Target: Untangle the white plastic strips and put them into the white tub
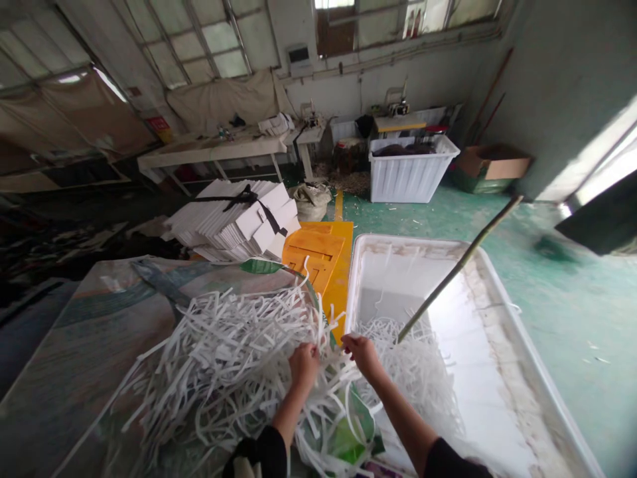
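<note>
A big tangled heap of narrow white strips (233,345) lies on a printed plastic sack sheet (99,332). At the heap's right edge my left hand (304,364) is closed with its fingers curled onto the strips. My right hand (362,355) is pinched on a white strip just to the right of it, over the near left rim of the white tub (497,299). A small gap separates the two hands. More loose white strips (405,358) lie inside the tub, partly behind my right forearm. The exact strip ends between my fingers are hard to make out.
A wooden stick (458,265) leans up out of the tub. Beyond the heap lie a strapped stack of white boards (239,219) and a yellow board (318,255). Farther back stand a ribbed white bin (411,176), a cardboard box (495,162) and worktables (213,149).
</note>
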